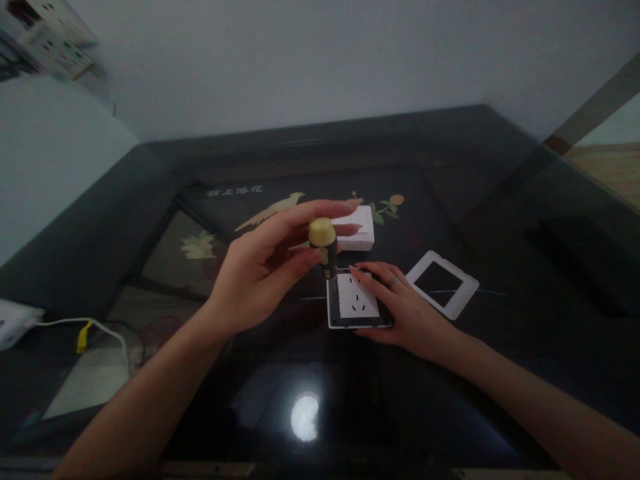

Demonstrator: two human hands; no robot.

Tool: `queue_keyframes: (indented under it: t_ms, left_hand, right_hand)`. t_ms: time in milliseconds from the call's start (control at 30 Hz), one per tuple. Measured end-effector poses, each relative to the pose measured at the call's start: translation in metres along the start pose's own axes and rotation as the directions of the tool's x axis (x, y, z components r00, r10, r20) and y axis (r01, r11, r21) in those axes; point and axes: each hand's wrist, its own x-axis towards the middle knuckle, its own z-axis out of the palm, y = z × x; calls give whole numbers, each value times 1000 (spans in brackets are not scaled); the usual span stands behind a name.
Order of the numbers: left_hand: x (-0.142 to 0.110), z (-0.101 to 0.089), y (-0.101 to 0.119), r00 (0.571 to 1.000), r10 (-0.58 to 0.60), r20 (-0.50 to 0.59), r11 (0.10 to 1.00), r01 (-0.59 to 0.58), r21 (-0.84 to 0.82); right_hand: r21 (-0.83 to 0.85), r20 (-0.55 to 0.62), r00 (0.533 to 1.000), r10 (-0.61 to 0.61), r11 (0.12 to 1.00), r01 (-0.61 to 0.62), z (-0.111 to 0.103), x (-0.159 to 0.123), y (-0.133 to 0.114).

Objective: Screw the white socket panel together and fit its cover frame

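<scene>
In my left hand [273, 267] is a screwdriver [323, 233] with a yellow-capped dark handle, held upright between thumb and fingers. Its tip reaches down to the left edge of a wall socket [357, 300], a white five-hole face in a dark frame lying face up. My right hand [400, 300], a ring on one finger, grips the socket from its right side, with fingers along the far and near edges. Beside that hand lies a white square cover frame [447, 283]. Behind the socket, partly hidden by my left fingers, sits a white switch box [363, 230].
The glossy black tabletop [280, 400] carries a bird and flower picture. At the left lie a white device [15, 323] and a white cable [107, 327] with a yellow tag [84, 339]. A power strip [60, 50] is at the upper left, by the wall [310, 67].
</scene>
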Motion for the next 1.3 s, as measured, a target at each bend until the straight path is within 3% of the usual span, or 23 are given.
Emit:
queue_keyframes:
  t_ms: [133,267,367,467,567,667,733,800,867,1000,1100,1233,1300]
  left_hand:
    - [8,4,-3,993,114,-37,984,-107,143]
    - [19,9,-2,964,260,-64,905,-220,363]
    - [22,4,10,986,170,-1,924,-159,347]
    - [17,-7,23,988,8,155,956,-53,287]
    - [11,-16,25,980,-22,200,949,-42,313]
    - [10,-16,13,983,139,119,922,-173,347]
    - [13,-12,4,947,312,79,842,-314,438]
    - [16,-8,-1,909,408,86,755,-388,529]
    - [17,-7,1,922,369,116,754,-370,544]
    - [14,-12,14,972,155,176,882,-216,418]
    - [11,-16,15,979,101,177,927,-157,341]
    - [13,-14,6,955,285,85,833,-290,471]
    - [15,-13,4,928,357,104,762,-353,542]
  right_hand:
    - [4,-7,1000,-4,1000,4,1,0,0]
    - [4,-8,1000,-8,1000,8,0,1,0]
    - [-3,-4,1000,-6,1000,6,0,1,0]
    - [-7,9,1000,-3,1000,3,0,0,0]
    - [11,28,1000,5,1000,-6,-1,-1,2]
    - [83,52,998,33,996,-37,-2,-1,5]
    - [153,71,995,72,985,-82,-4,-2,6]
    - [234,96,990,108,964,-128,-6,-2,7]
    - [318,126,984,126,935,-160,-9,-2,9]
    - [411,158,980,124,894,-179,-13,-1,11]
    - [411,136,982,130,895,-175,-12,0,11]
    - [395,108,987,120,906,-154,-9,-2,12]
    - [379,110,987,119,913,-153,-8,-3,13]
